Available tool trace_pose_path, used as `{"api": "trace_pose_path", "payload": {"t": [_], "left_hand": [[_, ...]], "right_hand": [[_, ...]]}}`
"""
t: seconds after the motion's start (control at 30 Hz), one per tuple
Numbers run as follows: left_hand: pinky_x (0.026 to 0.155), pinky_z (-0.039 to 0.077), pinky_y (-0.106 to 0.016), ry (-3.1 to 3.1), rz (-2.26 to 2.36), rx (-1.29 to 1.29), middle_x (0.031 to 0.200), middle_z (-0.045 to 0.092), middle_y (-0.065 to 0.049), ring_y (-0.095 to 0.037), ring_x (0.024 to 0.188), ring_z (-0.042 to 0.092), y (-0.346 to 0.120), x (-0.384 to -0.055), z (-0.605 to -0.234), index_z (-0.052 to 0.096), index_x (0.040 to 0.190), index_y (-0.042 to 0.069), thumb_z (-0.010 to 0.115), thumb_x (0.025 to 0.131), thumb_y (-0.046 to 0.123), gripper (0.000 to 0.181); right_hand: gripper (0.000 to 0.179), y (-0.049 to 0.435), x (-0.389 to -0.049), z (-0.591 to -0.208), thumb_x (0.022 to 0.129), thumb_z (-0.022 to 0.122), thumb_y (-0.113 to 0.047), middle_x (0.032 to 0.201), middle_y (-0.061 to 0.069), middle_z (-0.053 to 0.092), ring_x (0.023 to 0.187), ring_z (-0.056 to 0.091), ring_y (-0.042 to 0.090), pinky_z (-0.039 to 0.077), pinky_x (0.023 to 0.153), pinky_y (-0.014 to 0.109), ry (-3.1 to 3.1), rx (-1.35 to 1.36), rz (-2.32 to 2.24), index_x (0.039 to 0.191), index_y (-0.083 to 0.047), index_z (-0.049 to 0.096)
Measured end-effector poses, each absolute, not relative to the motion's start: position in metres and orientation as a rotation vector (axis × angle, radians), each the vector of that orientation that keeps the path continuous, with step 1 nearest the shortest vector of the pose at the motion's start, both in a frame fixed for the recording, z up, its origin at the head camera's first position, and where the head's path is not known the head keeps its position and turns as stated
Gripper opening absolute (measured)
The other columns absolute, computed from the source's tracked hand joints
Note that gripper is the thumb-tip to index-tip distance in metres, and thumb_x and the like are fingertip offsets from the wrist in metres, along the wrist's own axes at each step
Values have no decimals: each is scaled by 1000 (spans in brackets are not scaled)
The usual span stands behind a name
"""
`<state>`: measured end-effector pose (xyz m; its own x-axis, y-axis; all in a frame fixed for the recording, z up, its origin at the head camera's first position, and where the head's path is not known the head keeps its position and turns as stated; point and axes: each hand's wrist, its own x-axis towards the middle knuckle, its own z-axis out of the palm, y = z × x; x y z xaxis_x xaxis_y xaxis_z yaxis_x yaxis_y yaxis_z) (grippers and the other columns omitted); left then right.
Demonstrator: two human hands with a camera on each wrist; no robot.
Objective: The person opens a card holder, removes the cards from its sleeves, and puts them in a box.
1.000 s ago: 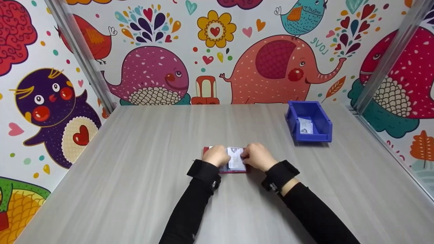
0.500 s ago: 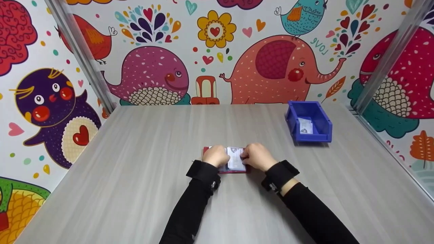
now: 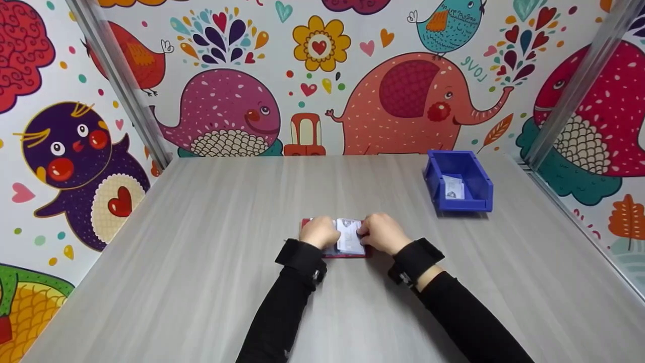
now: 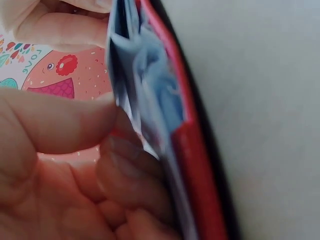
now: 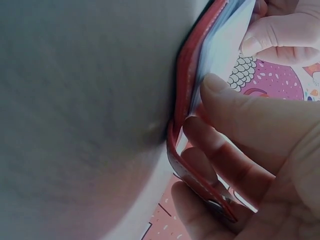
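Observation:
A red card holder lies opened out on the table, with a white printed card on its right side. My left hand covers most of the left side. Its thumb and finger pinch the edge of a clear plastic sleeve inside the red cover. At the right edge, my right hand grips the holder. The right thumb presses the sleeves and card, and fingers lie at the red cover. A red strap with a metal snap lies against these fingers.
At the back right of the table stands a blue bin with several white cards in it. Printed wall panels with cartoon animals rise along the back and sides, joined by metal posts.
The white card has slid very slightly left, and my left hand has shifted a little left with it. The right hand and the bin stay in place.

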<state>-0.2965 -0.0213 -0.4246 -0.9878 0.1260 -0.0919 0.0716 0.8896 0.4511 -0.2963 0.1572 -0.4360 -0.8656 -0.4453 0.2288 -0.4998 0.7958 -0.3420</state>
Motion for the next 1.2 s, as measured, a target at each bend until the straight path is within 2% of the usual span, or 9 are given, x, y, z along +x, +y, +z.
{"api": "trace_pose_path", "payload": {"t": [0.6,0.93,1.2], "left_hand": [[77,49,-41,2933,812,148,88,62,-9,-23,74,52,-27,-297,-425,65,81,3,66,82,13,11],[75,49,-41,2940,740,68,92,64,-9,-23,77,53,-24,-295,-421,66,85,3,63,84,14,11],[76,52,-44,2979,669,42,103,69,-11,-25,86,63,-17,-295,-419,70,90,3,62,85,13,14]], "right_hand": [[18,158,-297,-436,70,84,-2,86,10,71,81,66,30,52,76,43,-2863,749,607,87,-4,80],[14,158,-296,-436,70,84,-1,82,8,68,76,64,27,52,74,43,-2843,789,588,82,-3,79],[14,158,-296,-436,70,83,-1,82,8,68,75,64,27,52,73,42,-2837,812,592,83,-4,79]]}}
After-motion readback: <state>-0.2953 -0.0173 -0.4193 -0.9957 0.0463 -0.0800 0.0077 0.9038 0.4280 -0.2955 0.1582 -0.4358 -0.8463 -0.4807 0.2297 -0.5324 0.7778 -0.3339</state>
